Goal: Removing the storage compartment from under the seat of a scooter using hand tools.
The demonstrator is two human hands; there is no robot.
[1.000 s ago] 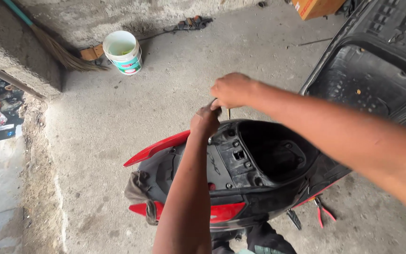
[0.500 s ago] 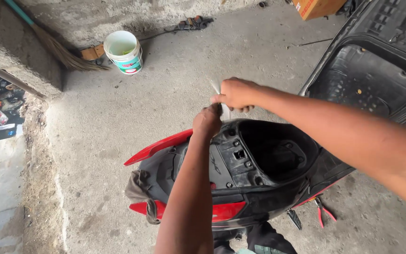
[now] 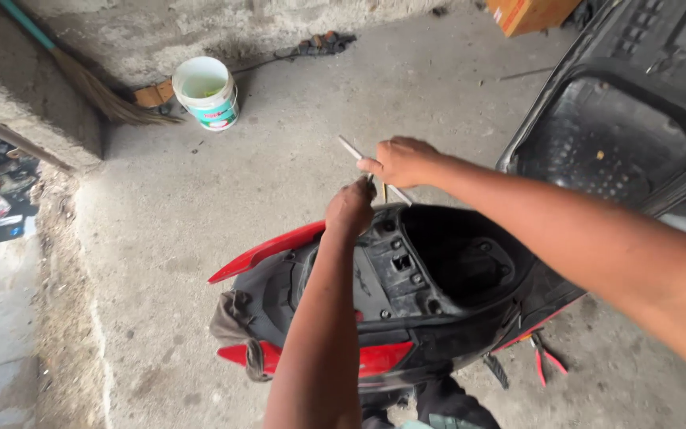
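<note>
At the far left I note a concrete ledge (image 3: 37, 119) with a broom (image 3: 81, 75) leaning along it, bristles on the floor. Just right of the bristles stands a white plastic bucket (image 3: 206, 91), upright on the concrete floor (image 3: 295, 143).

Centre frame: my left hand (image 3: 349, 210) is over the front rim of the scooter's open under-seat compartment (image 3: 454, 258). Its fingers are curled into a closed fist, knuckles toward the camera; I cannot tell from this angle what they pinch. My right hand (image 3: 402, 161) sits just above and to the right of it, the two hands almost touching. Its fingers are closed around a thin metal rod (image 3: 352, 149), which runs slantwise through the hand: one end juts up-left beyond the thumb, the other shows below the hand toward the compartment rim. The rod is held in the air above the scooter, not resting on it.

Below the hands, the red rear body panels (image 3: 267, 246) flank the black compartment. A grey rag (image 3: 232, 322) hangs at the tail, lower left.

To the right, the raised seat (image 3: 621, 127) stands open, underside facing me. Red-handled pliers (image 3: 545, 359) lie on the floor beside the scooter, lower right.
</note>
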